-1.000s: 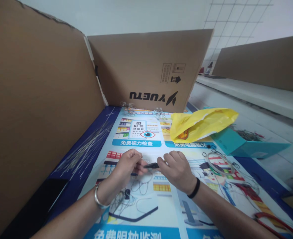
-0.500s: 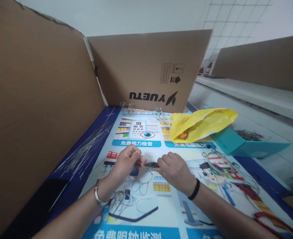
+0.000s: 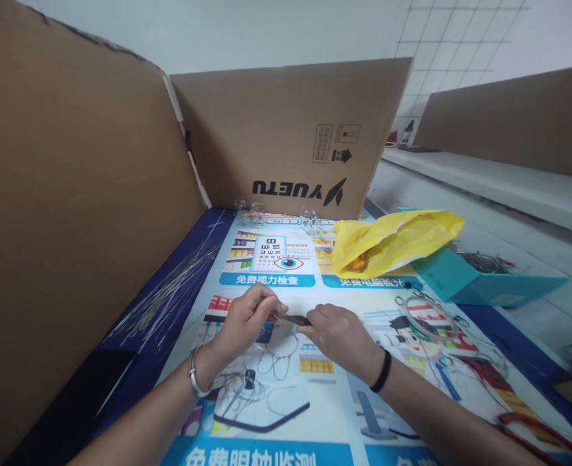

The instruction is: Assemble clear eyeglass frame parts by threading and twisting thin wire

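Note:
In my right hand (image 3: 339, 333) are dark needle-nose pliers (image 3: 296, 320), the fingers wrapped round their handles. The jaws point left and reach the fingertips of my left hand (image 3: 247, 317). Thumb and forefinger of that hand pinch together at the tip of the pliers; whatever sits between them is too small and covered to name. Below the hands lies a loose tangle of thin wire (image 3: 240, 398) on the printed poster (image 3: 329, 414). A thin wire loop (image 3: 279, 366) shows just under the pliers.
Long straight wires (image 3: 169, 288) lie at the left, near a black flat object (image 3: 67, 401). Cardboard panels (image 3: 286, 129) stand behind and left. Right are a yellow bag (image 3: 397, 243), a teal box (image 3: 499, 285) of wire pieces, a wire coil (image 3: 431, 317) and red handles (image 3: 533, 424).
My right hand has rolled a little, tipping the pliers, and its knuckles sit slightly lower. My left hand stays almost in place, its fingers closer over the tip.

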Demonstrator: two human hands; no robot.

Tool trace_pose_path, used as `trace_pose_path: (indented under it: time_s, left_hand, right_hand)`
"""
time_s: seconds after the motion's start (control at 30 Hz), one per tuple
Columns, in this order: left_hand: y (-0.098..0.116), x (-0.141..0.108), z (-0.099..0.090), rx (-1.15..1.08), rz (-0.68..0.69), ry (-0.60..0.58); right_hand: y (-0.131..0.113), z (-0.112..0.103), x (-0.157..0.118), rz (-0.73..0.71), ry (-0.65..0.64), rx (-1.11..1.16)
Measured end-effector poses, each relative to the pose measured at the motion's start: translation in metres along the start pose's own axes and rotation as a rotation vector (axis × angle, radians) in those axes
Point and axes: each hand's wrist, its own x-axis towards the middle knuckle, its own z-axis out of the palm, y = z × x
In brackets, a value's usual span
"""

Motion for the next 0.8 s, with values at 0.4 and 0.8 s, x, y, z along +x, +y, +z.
trace_pose_path:
  time_s: [0.4,0.8]
  left_hand:
    - [0.003,-0.002,0.013,-0.548,-0.423,0.110]
    - [0.015,-0.014,0.029,-0.702,-0.507,0.148]
  right_hand:
    - [-0.006,-0.012,0.003,-0.036,0.209,-0.113]
    - [-0.008,-0.020,0.000,-0.190,0.238,-0.271]
